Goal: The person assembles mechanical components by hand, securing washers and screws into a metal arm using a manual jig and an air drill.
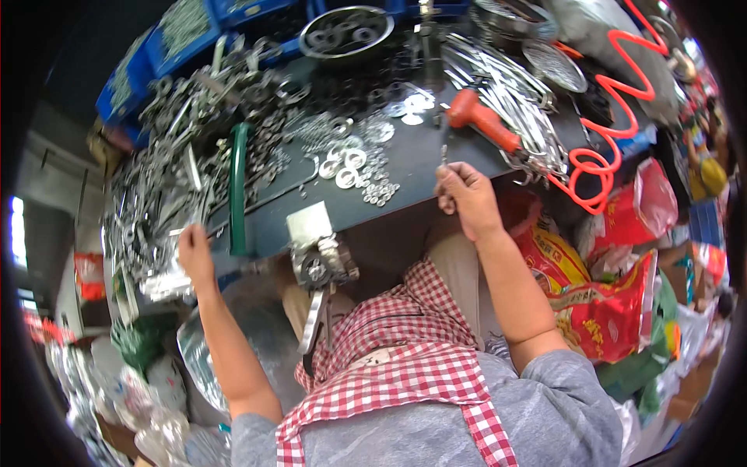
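Note:
My right hand (464, 196) is closed around a thin metal rod (444, 154) that points up from the fist at the near edge of the dark workbench (412, 167). An orange-handled tool (482, 119) lies just beyond that hand. My left hand (194, 253) reaches into a heap of flat metal parts (156, 218) at the bench's left end; its fingers are hidden, so what it holds is unclear. Loose silver washers (350, 159) lie between the hands. A small metal press with a lever (317, 268) is clamped to the bench edge over my checked apron (405, 350).
Blue bins of small parts (167, 39) and a round metal pan (346, 31) stand at the back. A green bar (237, 187) lies on the bench. An orange coiled hose (615, 101) runs at the right above red printed bags (607, 303). Plastic bags pile up at lower left.

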A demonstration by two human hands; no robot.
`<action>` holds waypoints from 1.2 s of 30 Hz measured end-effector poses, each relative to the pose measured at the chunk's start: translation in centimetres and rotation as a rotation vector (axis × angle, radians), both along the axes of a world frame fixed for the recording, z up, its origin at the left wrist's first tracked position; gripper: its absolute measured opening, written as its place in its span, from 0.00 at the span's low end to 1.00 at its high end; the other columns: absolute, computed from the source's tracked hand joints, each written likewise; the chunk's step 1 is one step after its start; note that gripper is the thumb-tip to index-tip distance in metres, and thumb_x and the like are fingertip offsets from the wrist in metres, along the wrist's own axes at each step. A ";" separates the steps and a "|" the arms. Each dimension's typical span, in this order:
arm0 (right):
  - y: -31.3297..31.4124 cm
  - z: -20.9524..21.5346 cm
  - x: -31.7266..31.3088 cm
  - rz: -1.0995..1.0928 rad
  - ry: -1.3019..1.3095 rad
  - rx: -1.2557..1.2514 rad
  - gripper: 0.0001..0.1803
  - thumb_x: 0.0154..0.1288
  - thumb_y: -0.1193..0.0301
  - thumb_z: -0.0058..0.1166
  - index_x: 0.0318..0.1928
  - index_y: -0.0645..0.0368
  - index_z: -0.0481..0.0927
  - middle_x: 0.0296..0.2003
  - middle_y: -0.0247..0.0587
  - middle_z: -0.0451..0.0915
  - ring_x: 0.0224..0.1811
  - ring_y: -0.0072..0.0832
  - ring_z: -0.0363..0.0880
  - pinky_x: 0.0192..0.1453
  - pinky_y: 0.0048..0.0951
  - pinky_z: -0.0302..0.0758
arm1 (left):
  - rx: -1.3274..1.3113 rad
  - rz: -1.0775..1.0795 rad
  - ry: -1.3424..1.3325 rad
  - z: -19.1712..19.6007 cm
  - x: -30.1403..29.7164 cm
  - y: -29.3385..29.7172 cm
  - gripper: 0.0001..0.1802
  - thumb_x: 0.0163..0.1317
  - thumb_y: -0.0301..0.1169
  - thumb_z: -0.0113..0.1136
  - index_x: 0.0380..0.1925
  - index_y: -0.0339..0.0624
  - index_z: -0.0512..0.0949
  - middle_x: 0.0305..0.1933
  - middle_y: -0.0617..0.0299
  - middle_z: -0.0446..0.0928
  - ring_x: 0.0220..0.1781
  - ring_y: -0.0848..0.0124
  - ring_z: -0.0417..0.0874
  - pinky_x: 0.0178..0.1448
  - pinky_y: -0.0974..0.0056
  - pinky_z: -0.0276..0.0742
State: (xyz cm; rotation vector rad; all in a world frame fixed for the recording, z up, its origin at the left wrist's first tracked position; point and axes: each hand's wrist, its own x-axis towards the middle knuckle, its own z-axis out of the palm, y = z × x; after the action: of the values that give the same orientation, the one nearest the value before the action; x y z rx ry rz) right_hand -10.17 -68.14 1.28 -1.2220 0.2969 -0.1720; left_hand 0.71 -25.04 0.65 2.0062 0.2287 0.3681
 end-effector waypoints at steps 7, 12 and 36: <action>6.0 4.6 -0.6 0.095 -0.376 -0.476 0.12 0.52 0.76 0.58 0.37 0.66 0.76 0.28 0.45 0.79 0.29 0.26 0.79 0.34 0.24 0.75 | -0.249 -0.893 0.234 9.2 -6.6 -22.5 0.16 0.65 0.36 0.46 0.44 0.35 0.73 0.39 0.60 0.76 0.39 0.76 0.75 0.44 0.73 0.70; -0.6 4.9 1.8 0.034 -0.351 -0.888 0.16 0.48 0.67 0.62 0.35 0.62 0.75 0.31 0.44 0.78 0.35 0.37 0.78 0.40 0.31 0.74 | -0.841 -0.861 0.403 7.4 -4.0 -25.5 0.15 0.64 0.36 0.47 0.40 0.35 0.73 0.38 0.60 0.76 0.40 0.74 0.76 0.45 0.69 0.73; 0.0 3.1 -18.1 0.147 -0.385 -1.468 0.35 0.40 0.74 0.61 0.54 0.56 0.66 0.29 0.37 0.71 0.28 0.34 0.70 0.33 0.33 0.67 | -0.889 -0.842 0.959 5.6 -13.9 -28.6 0.22 0.59 0.47 0.52 0.38 0.35 0.72 0.26 0.61 0.75 0.28 0.75 0.76 0.34 0.69 0.75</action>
State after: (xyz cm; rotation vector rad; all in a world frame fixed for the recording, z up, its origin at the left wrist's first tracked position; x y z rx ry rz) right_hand -28.26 -68.12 4.41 -2.5928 -0.3618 -0.5391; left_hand -13.14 -53.65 6.29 1.0838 0.0798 -1.0770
